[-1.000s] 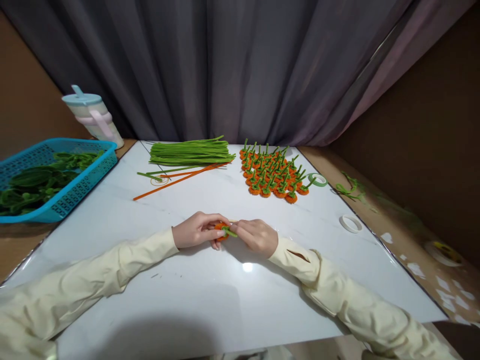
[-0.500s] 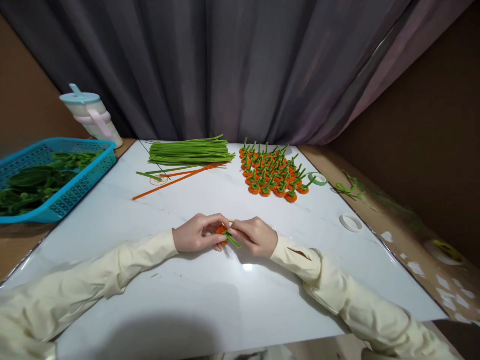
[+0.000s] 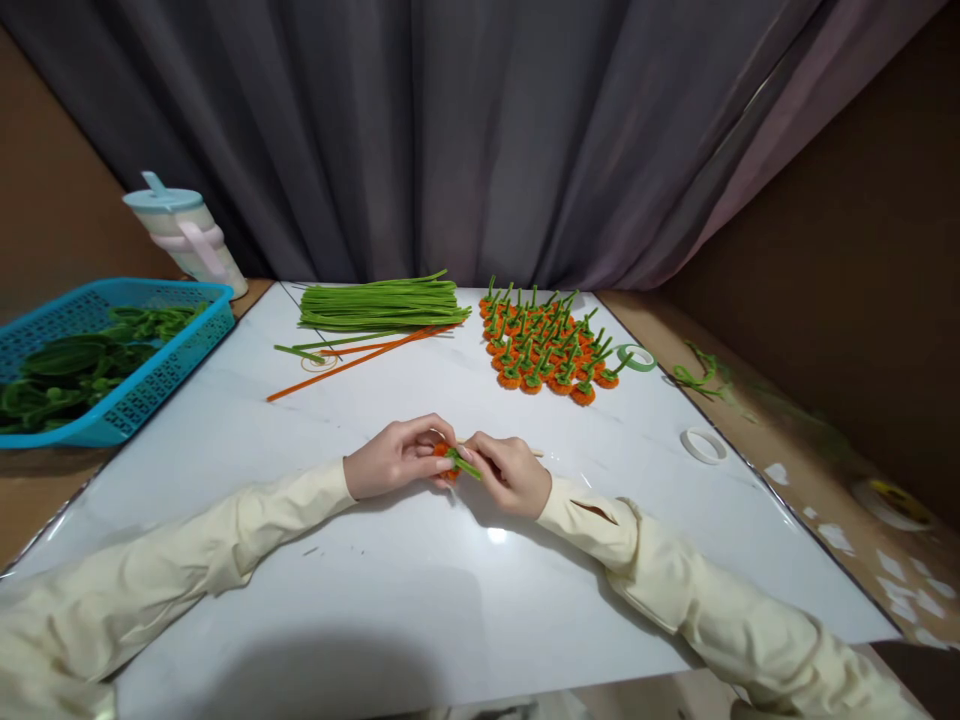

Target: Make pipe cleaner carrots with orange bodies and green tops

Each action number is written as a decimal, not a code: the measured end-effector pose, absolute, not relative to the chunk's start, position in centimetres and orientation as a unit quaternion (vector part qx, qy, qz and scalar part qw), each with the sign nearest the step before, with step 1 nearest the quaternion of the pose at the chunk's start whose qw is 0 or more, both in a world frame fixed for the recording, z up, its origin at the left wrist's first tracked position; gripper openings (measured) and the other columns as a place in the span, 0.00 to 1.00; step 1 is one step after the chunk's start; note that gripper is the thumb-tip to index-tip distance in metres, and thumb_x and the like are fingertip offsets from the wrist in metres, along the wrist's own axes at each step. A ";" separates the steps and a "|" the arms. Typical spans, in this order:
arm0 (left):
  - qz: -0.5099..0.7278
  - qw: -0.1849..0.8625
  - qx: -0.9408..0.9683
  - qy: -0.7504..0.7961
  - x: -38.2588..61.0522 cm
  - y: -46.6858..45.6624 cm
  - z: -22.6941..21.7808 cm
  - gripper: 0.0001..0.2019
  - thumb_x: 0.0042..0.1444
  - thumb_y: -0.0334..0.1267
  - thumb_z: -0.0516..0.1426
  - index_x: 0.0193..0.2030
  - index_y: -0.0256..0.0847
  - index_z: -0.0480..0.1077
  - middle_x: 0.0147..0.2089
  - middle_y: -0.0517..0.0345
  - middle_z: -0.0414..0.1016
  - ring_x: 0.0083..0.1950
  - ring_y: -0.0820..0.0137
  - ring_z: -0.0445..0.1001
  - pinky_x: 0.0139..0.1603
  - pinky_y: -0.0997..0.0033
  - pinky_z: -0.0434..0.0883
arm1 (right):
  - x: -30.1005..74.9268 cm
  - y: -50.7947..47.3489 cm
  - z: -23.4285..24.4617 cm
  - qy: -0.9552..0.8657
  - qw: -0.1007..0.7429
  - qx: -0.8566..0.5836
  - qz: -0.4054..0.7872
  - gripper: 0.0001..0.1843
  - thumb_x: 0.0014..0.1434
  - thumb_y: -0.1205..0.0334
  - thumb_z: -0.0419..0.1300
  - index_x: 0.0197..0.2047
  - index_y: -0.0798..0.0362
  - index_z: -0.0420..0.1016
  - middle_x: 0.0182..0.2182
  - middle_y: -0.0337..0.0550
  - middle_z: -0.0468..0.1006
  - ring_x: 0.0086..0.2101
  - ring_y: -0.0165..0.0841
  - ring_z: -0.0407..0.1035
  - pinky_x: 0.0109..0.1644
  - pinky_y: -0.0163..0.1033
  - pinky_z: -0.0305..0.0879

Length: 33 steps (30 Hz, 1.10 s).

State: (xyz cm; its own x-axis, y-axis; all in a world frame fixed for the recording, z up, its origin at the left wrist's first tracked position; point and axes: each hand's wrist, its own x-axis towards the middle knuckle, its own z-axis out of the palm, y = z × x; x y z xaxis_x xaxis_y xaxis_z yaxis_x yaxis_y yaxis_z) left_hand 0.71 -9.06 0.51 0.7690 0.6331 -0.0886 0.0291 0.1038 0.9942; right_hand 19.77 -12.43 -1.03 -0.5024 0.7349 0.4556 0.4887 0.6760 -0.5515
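Note:
My left hand and my right hand meet over the middle of the white table. Between the fingertips sits a small orange pipe-cleaner coil with a green stem. The left hand pinches the orange coil; the right hand's fingers are closed on the green stem, which sticks out towards the right. Both forearms wear cream sleeves and rest on the table.
At the back lie a bundle of green pipe cleaners, a few orange pipe cleaners and a cluster of finished orange-and-green pieces. A blue basket of green pieces and a lidded cup stand left. Tape rolls lie right.
Both hands stay in place while the fingers work the piece; the green stem has turned slightly between frames. The view has barely shifted.

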 end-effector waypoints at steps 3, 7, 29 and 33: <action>0.203 0.605 0.723 0.263 0.5 -8.2 2.0 0.10 0.55 0.41 0.53 0.39 0.37 0.63 0.38 0.53 0.70 0.38 0.69 0.71 0.38 0.68 0.70 | 19.7 -12.4 -0.9 -0.848 0.340 -0.366 0.178 0.11 0.62 0.63 0.43 0.29 0.54 0.60 0.16 0.34 0.62 0.16 0.24 0.55 0.22 0.29 0.51; 0.212 0.352 0.842 0.348 0.7 -7.5 4.5 0.08 0.58 0.39 0.48 0.34 0.38 0.62 0.31 0.59 0.67 0.32 0.72 0.65 0.34 0.73 0.63 | 19.7 -12.3 -1.0 -0.854 0.320 -0.377 0.160 0.12 0.63 0.62 0.41 0.30 0.53 0.60 0.17 0.36 0.65 0.17 0.25 0.58 0.23 0.30 0.52; 0.018 0.524 0.782 0.336 1.7 -9.1 5.7 0.12 0.62 0.48 0.41 0.37 0.42 0.54 0.19 0.70 0.64 0.09 0.81 0.57 0.09 0.84 0.55 | 20.1 -11.9 -1.9 -0.888 0.331 -0.317 -0.024 0.07 0.58 0.70 0.43 0.30 0.52 0.56 0.19 0.36 0.64 0.18 0.28 0.56 0.22 0.33 0.49; 0.025 0.507 0.786 0.353 1.9 -9.3 5.5 0.11 0.63 0.45 0.40 0.37 0.42 0.53 0.18 0.70 0.63 0.09 0.81 0.58 0.10 0.85 0.57 | 20.2 -11.9 -1.9 -0.877 0.315 -0.359 0.043 0.07 0.58 0.70 0.43 0.29 0.52 0.55 0.18 0.34 0.62 0.17 0.27 0.56 0.23 0.32 0.50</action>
